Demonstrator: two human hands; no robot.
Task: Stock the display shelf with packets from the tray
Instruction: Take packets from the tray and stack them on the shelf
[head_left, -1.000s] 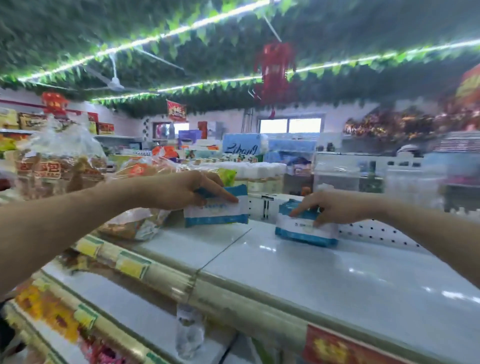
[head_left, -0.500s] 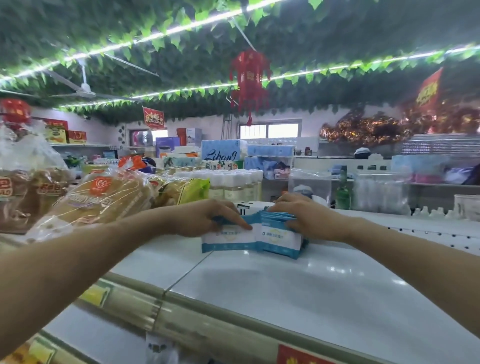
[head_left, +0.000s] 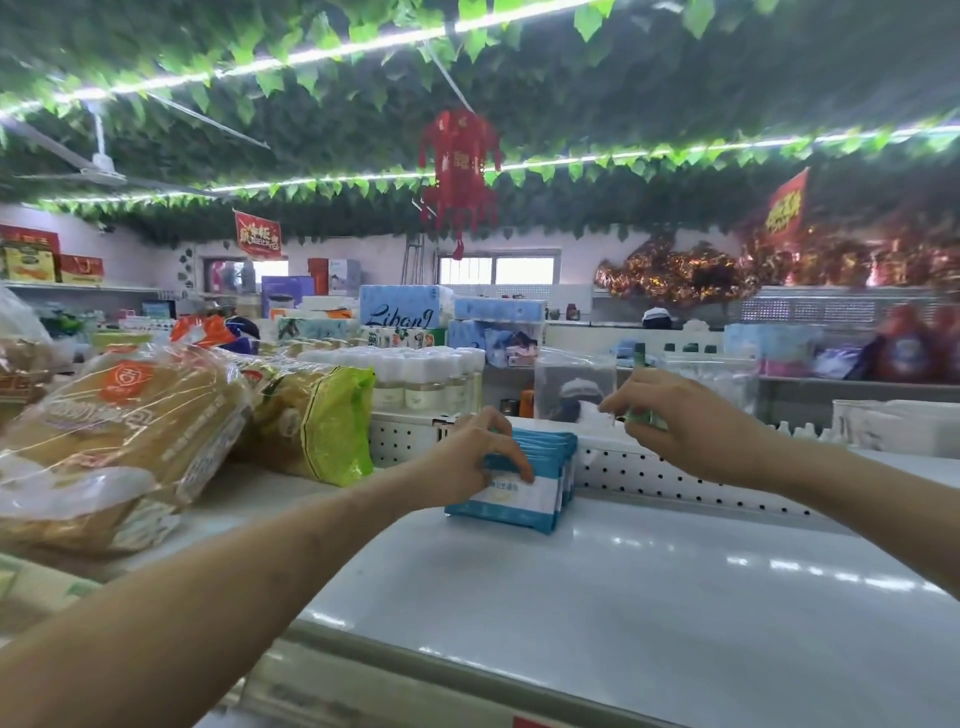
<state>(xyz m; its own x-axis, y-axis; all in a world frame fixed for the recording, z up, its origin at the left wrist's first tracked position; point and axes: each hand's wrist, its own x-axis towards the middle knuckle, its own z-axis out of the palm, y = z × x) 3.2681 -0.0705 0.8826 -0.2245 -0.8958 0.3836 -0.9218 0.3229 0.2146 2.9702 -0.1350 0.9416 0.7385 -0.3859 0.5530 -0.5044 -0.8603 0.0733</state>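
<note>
Several blue-and-white packets (head_left: 524, 500) stand upright in one tight row on the white top shelf (head_left: 623, 587), against the perforated back panel (head_left: 654, 475). My left hand (head_left: 470, 460) grips the front of the row, thumb over the top edges and fingers on the front packet's face. My right hand (head_left: 675, 431) hovers to the right of the row and a little above it, clear of the packets, fingers loosely curled and holding nothing. The tray is out of view.
Large bagged bread loaves (head_left: 119, 441) and a green-yellow bag (head_left: 317, 421) crowd the shelf's left side. White-capped bottles (head_left: 415, 382) stand behind the back panel. The shelf surface to the right of the packets is bare.
Both hands pushed two bunches of packets together into one row. My right hand has since let go and lifted up to the right; my left hand stays on the row.
</note>
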